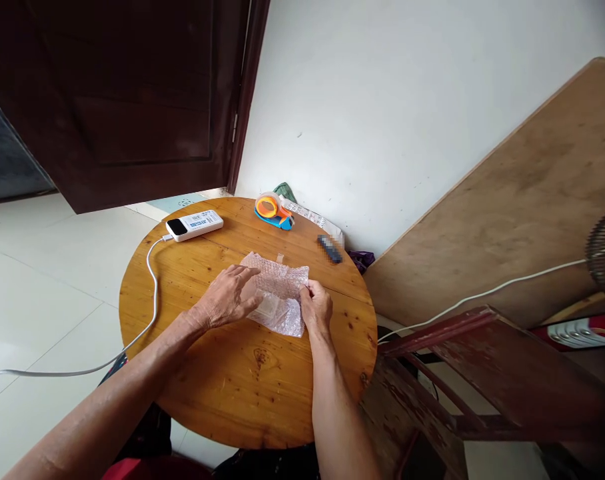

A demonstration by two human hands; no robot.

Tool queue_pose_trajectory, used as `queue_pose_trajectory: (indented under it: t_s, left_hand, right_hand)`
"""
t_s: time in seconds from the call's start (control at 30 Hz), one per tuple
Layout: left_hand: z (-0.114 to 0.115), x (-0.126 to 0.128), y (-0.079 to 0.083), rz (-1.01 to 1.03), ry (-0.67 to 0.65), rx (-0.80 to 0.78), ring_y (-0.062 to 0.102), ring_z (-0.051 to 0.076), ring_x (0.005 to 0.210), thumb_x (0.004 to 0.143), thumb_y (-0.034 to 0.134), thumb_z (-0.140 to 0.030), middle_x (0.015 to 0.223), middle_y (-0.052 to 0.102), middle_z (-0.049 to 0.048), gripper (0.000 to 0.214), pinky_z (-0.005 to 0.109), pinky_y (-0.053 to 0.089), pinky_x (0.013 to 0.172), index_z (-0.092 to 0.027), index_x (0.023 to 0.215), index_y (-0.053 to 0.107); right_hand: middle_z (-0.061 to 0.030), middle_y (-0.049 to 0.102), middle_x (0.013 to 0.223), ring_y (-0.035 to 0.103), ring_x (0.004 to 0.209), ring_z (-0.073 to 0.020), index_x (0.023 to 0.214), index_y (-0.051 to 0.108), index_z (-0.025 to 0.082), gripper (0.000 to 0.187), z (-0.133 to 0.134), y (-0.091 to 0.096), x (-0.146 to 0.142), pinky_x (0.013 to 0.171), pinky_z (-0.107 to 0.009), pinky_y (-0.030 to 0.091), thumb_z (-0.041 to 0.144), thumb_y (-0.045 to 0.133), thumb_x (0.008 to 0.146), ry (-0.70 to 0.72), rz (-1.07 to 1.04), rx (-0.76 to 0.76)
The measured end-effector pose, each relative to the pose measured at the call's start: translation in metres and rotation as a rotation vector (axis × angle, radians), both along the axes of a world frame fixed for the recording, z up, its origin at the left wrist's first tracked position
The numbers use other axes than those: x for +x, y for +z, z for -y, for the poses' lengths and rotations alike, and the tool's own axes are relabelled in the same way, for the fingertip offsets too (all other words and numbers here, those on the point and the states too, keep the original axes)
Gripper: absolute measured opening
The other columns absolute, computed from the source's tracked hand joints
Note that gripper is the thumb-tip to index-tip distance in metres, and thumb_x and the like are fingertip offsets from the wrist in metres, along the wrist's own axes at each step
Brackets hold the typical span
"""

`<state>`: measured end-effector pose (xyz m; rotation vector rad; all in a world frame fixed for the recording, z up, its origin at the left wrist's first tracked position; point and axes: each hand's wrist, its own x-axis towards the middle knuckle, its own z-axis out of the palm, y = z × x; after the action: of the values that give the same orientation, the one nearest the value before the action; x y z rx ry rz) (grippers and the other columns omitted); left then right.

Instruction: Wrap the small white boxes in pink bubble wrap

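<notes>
A sheet of clear bubble wrap (281, 288) lies folded near the middle of a round wooden table (242, 387). My left hand (228, 296) rests flat on its left side, fingers stretched out and pressing it down. My right hand (316, 307) is at its right edge, with the fingers curled and pinching the wrap. A small strip of clear tape (280, 257) shows at the wrap's far edge.
An orange and blue tape dispenser (273, 211), a white power bank (194, 225) with a white cable (152, 293) and a small dark object (329, 248) lie on the table's far side. A wooden board (522, 193) leans on the wall; a dark red wooden frame (462, 373) stands to the right.
</notes>
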<state>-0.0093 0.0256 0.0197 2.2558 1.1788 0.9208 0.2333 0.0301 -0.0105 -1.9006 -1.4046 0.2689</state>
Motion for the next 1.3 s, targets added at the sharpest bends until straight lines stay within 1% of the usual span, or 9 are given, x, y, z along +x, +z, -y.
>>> queue_pose_trajectory:
  t_s: [0.1,0.23,0.33,0.43,0.6,0.83,0.93,1.07,1.3]
  left_hand:
    - [-0.009,0.001,0.001,-0.065,-0.117,-0.095,0.06,0.03,0.109,0.068,0.06,-0.018,0.115,0.067,0.0124,0.065,0.044,0.046,0.098,-0.015,0.133,0.053]
    - [-0.005,-0.003,0.015,-0.054,-0.097,-0.087,0.063,0.026,0.093,0.067,0.054,-0.013,0.091,0.069,0.0066,0.051,0.04,0.048,0.093,-0.016,0.117,0.064]
    - [0.022,-0.013,0.033,-0.049,-0.152,-0.054,0.062,0.022,0.083,0.068,0.052,-0.011,0.085,0.067,0.0055,0.041,0.037,0.049,0.084,-0.017,0.106,0.068]
    - [0.06,-0.023,0.044,-0.132,-0.387,-0.056,0.061,0.022,0.085,0.069,0.056,-0.013,0.086,0.068,0.0043,0.031,0.036,0.048,0.082,-0.021,0.096,0.069]
    - [0.093,-0.026,0.038,-0.139,-0.567,-0.304,0.063,0.017,0.076,0.073,0.06,-0.017,0.084,0.071,0.0028,0.019,0.026,0.05,0.069,-0.02,0.089,0.069]
    - [0.054,-0.011,0.02,0.047,0.049,-0.142,0.065,0.017,0.079,0.085,0.048,-0.019,0.09,0.069,0.0051,0.025,0.031,0.054,0.074,-0.017,0.102,0.066]
    - [0.044,0.001,-0.004,-0.013,0.073,-0.011,0.058,0.028,0.117,0.078,0.06,-0.023,0.126,0.061,0.014,0.052,0.044,0.05,0.098,-0.016,0.128,0.054]
    - [0.048,0.014,-0.036,-0.129,0.078,-0.044,0.044,0.037,0.134,0.067,0.075,-0.032,0.143,0.048,0.022,0.088,0.055,0.038,0.111,-0.011,0.143,0.036]
    - [0.054,0.02,-0.036,-0.215,0.112,-0.092,0.039,0.037,0.138,0.065,0.077,-0.046,0.149,0.042,0.0219,0.103,0.053,0.031,0.115,-0.011,0.148,0.028]
  right_hand:
    - [-0.0038,0.074,0.078,0.065,0.071,-0.0227,0.082,0.07,0.023,0.03,0.0,0.001,0.0,0.064,-0.029,0.041,0.043,0.048,0.079,0.001,-0.004,-0.008]
    - [-0.0043,0.075,0.079,0.065,0.072,-0.0226,0.082,0.07,0.023,0.03,0.0,0.002,0.0,0.064,-0.028,0.041,0.042,0.048,0.079,0.004,-0.017,-0.008]
    - [-0.0031,0.074,0.077,0.064,0.07,-0.0217,0.082,0.071,0.022,0.029,0.0,0.001,0.002,0.062,-0.028,0.041,0.041,0.049,0.078,0.0,-0.026,-0.003]
    - [-0.0021,0.073,0.074,0.063,0.068,-0.021,0.082,0.071,0.022,0.027,-0.001,0.0,0.003,0.062,-0.027,0.041,0.039,0.05,0.077,-0.007,-0.044,0.008]
    - [-0.0031,0.073,0.074,0.063,0.068,-0.0205,0.084,0.071,0.021,0.03,-0.002,-0.004,0.001,0.064,-0.028,0.044,0.041,0.05,0.078,0.019,-0.091,0.058]
    - [-0.0032,0.072,0.073,0.064,0.067,-0.0199,0.082,0.071,0.02,0.033,-0.004,-0.007,-0.003,0.066,-0.028,0.047,0.043,0.048,0.08,0.09,-0.125,0.138]
    - [-0.0044,0.074,0.078,0.065,0.071,-0.0206,0.085,0.071,0.019,0.033,-0.008,-0.008,-0.001,0.068,-0.028,0.048,0.043,0.049,0.08,0.09,-0.129,0.169]
    - [-0.0036,0.074,0.077,0.065,0.071,-0.0208,0.085,0.071,0.021,0.029,-0.014,-0.011,0.003,0.071,-0.03,0.049,0.042,0.052,0.079,0.058,-0.124,0.174]
    - [-0.0074,0.073,0.1,0.064,0.08,-0.0201,0.101,0.067,0.019,0.03,0.005,0.018,-0.003,0.083,-0.035,0.05,0.037,0.058,0.079,0.093,-0.067,0.357]
